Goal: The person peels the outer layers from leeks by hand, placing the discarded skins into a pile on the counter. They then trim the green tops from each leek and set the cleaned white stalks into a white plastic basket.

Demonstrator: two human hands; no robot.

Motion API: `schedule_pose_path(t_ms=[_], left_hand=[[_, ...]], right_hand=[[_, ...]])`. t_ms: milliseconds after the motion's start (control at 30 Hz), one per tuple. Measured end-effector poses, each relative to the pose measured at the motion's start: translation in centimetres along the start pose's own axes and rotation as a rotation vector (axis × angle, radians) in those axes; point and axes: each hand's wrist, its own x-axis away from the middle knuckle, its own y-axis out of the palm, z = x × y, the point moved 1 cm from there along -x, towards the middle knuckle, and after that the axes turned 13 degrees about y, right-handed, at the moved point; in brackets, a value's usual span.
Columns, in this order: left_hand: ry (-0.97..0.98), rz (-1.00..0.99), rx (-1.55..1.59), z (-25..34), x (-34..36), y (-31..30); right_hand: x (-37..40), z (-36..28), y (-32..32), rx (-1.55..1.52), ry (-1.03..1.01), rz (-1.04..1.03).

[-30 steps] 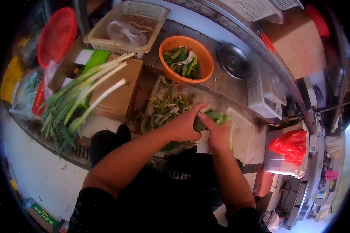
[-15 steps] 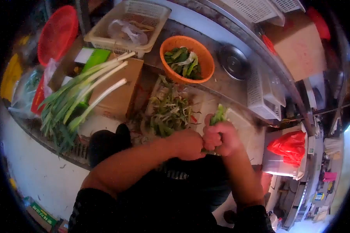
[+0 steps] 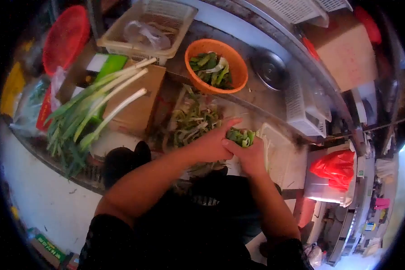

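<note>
Here's the right hand (image 3: 253, 158), fingers clamped on one green bunch (image 3: 241, 136); left hand (image 3: 213, 145) alongside, its fingers' hold unclear; one orange bowl (image 3: 239, 67) beyond!

Both hands (image 3: 213, 144) (image 3: 251, 155) together; forearms (image 3: 150, 182) (image 3: 271, 198) angled inward

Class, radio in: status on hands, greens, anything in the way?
Right hand gripping leafy greens. Left hand up against right hand, its grip unclear. Loose leafy pile close by; nothing visibly blocking either hand.
</note>
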Motion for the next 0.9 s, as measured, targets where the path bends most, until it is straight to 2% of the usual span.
schedule_pose_path(t_ms=[67,133,167,233,267,300,333,400,433,467,500,533,567,600,633,667,700,733,767,800,833,867,900], left_hand=[[0.022,0.043,0.086,-1.9,-0.1,0.1],[0.045,0.082,0.180,-2.4,-0.1,-0.2],[0.020,0.052,0.147,-2.6,-0.1,-0.5],[-0.001,0.024,0.117,-1.4,-0.4,-0.8],[-0.152,-0.033,0.115,0.0,-0.5,-0.9],[-0.303,-0.092,0.112,0.9,-0.6,-1.0],[-0.299,-0.093,0.110,0.1,-0.6,-0.7],[0.035,-0.042,-0.206,-1.6,-0.4,0.3],[0.029,-0.037,-0.204,-2.0,-0.3,0.6],[-0.059,-0.061,-0.250,-2.4,-0.1,0.8],[-0.146,-0.086,-0.297,-2.7,-0.1,0.9],[-0.151,-0.084,-0.299,-3.1,0.1,1.2],[-0.093,-0.190,-0.362,-3.5,0.1,1.7],[-0.033,-0.297,-0.423,-3.7,0.1,2.2],[-0.033,-0.299,-0.422,-1.8,0.0,2.0],[-0.078,-0.386,-0.454,0.3,0.2,1.9],[-0.123,-0.470,-0.488,1.7,0.3,1.8],[-0.121,-0.469,-0.488,1.4,0.4,1.9],[0.000,-0.520,-0.502,1.0,0.6,2.3],[0.122,-0.569,-0.514,0.9,0.8,2.5],[0.123,-0.565,-0.514,0.9,0.8,2.2],[0.093,-0.468,-0.478,0.9,0.9,1.9],[0.062,-0.376,-0.442,0.8,0.9,1.6]], right_hand=[[-0.5,0.4,0.4,0.026,0.023,-0.015],[-0.1,-1.0,0.6,-0.059,0.009,0.134],[-0.5,-1.3,0.4,-0.057,0.009,0.136],[-1.2,-1.8,-0.3,-0.514,-0.132,0.116],[-1.2,-2.0,-0.3,-0.512,-0.134,0.116],[-1.3,-2.2,-0.1,-0.645,-0.109,0.057],[-1.3,-2.4,0.1,-0.779,-0.083,-0.002],[-0.8,-2.8,1.4,-0.860,-0.039,-0.003],[-0.6,-2.7,1.9,-0.942,0.015,-0.008],[-0.9,-1.9,2.0,-0.942,0.021,-0.015],[-1.5,-1.2,1.9,-0.916,0.003,-0.099],[-1.8,-0.7,1.6,-0.889,-0.016,-0.182],[-1.8,-0.2,1.0,-0.890,-0.014,-0.183],[-1.6,-0.5,0.7,-0.961,0.094,-0.243],[-1.2,-0.8,0.2,-1.030,0.202,-0.302],[-0.9,-1.0,-0.4,-1.030,0.202,-0.299],[-0.5,-1.1,-1.0,-1.021,0.309,-0.421],[-0.3,-1.1,-1.6,-1.007,0.416,-0.543],[0.0,-0.9,-2.5,-1.005,0.415,-0.542],[0.5,-0.5,-3.5,-1.141,0.477,-0.670],[0.8,-0.3,-4.4,-1.273,0.541,-0.800],[1.1,-0.3,-5.3,-1.267,0.545,-0.804],[1.4,-0.4,-6.1,-1.187,0.411,-0.746]])
